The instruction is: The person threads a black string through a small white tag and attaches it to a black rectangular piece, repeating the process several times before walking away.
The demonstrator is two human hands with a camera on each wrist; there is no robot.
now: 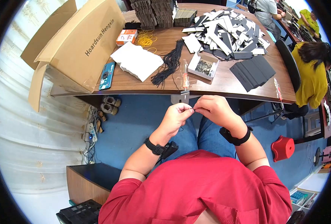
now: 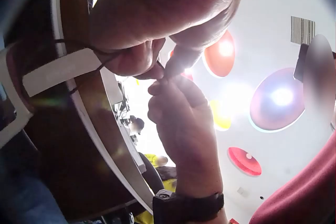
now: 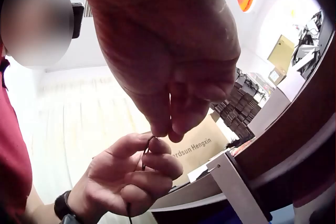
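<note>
Both hands meet above the lap, just off the table's front edge. My left hand [image 1: 177, 116] pinches a thin black cord [image 3: 144, 160] between thumb and forefinger, and a loop of it shows against the fingers. Fingertips of my right hand [image 1: 218, 112] pinch the same cord right beside the left thumb. Part of the cord is hidden inside the fingers. A grey tag [image 1: 185, 97] is just beyond the hands at the table edge. From the left wrist, this tag [image 2: 62, 71] appears as a pale strip with cord near its end.
On the table [image 1: 135, 88] lie a bundle of black cords [image 1: 169, 63], a small box of tiny parts [image 1: 204, 68], stacked dark tags [image 1: 252, 73] and a heap of black and white strips [image 1: 225, 31]. A large carton [image 1: 83, 48] stands left; a red stool [image 1: 283, 148] is right.
</note>
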